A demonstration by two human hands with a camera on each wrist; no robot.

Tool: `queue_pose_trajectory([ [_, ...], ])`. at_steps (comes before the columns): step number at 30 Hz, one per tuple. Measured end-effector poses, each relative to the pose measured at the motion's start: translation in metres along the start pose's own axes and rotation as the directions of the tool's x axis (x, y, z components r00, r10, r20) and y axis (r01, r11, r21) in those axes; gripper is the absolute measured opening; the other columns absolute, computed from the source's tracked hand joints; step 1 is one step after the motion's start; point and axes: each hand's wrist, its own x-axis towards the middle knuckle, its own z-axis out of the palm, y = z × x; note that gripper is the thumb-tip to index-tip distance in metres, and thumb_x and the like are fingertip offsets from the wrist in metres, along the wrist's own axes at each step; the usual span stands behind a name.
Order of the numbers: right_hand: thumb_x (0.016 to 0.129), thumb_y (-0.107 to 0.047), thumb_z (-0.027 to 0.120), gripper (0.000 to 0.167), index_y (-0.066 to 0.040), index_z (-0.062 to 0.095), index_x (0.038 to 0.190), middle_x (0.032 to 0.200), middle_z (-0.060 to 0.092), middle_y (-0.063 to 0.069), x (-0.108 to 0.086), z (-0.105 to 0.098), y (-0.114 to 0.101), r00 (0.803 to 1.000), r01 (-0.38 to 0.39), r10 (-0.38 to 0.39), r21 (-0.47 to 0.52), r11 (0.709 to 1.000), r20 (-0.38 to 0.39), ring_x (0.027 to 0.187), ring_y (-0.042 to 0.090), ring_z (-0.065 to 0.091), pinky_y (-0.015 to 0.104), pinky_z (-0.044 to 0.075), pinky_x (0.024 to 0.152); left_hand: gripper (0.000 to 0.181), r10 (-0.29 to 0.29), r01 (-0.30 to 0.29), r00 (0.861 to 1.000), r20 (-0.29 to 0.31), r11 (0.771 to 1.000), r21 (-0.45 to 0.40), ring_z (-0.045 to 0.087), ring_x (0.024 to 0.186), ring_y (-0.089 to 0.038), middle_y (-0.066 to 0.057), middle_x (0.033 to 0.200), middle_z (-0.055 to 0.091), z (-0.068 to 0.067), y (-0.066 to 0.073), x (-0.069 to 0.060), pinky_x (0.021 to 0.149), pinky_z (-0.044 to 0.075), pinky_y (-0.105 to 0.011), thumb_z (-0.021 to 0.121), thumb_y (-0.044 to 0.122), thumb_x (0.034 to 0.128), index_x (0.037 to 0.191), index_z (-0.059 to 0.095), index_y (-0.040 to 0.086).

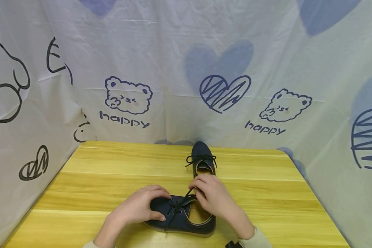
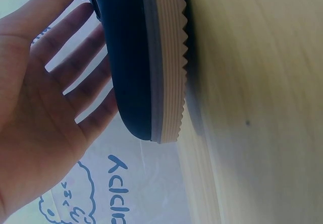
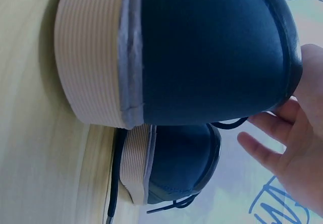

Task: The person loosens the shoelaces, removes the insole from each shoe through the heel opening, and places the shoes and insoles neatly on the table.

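Observation:
A navy lace-up shoe with a pale ridged sole lies sideways on the table, toe to the left. My left hand holds its toe end, thumb on the near side and fingers over the far side. Between the fingers of my right hand, above the shoe's opening, is a pinched black shoelace. Another lace end trails over the near side of the shoe. In the right wrist view the heel hides part of the right fingers. The toe fills the middle of the left wrist view.
A matching navy shoe stands behind, toe away from me, its lace tied in a bow. The wood-grain table ends at a white printed curtain. Near my right sleeve lies a small black object, partly cut off.

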Motion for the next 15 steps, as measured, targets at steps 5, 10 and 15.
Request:
queue_pose_trajectory([
  [5,0.093,-0.007,0.072,0.015,-0.019,0.076,0.100,0.103,0.070,-0.005,-0.0012,0.0001,0.0014,0.997,-0.047,0.049,-0.041,0.998,0.065,0.100,0.016,0.066,0.041,0.054,0.089,0.053,-0.005,0.005,1.000,0.006,1.000,0.004,0.061,0.122,-0.019,0.010,0.129,0.066,-0.0005,0.0002,0.0002,0.104,0.050,-0.049,0.094,0.036,0.0765,0.124,0.073,0.026],
  [10,0.091,-0.008,0.073,0.016,-0.019,0.076,0.102,0.106,0.071,-0.005,-0.0016,0.0004,0.0017,0.993,-0.067,0.073,-0.068,0.995,0.094,0.102,0.017,0.066,0.041,0.054,0.089,0.053,-0.008,0.008,1.000,0.004,1.000,0.006,0.061,0.122,-0.019,0.009,0.129,0.066,-0.0010,0.0007,0.0002,0.104,0.050,-0.049,0.093,0.036,0.0764,0.124,0.073,0.026],
  [15,0.091,-0.009,0.073,0.022,-0.017,0.076,0.111,0.116,0.072,0.000,-0.0011,-0.0002,-0.0003,0.994,-0.067,0.071,-0.056,0.996,0.082,0.110,0.021,0.067,0.043,0.054,0.095,0.053,-0.008,0.008,1.000,0.004,1.000,0.010,0.061,0.122,-0.020,0.009,0.129,0.066,-0.0008,0.0006,0.0002,0.104,0.050,-0.049,0.093,0.037,0.0765,0.124,0.073,0.026],
])
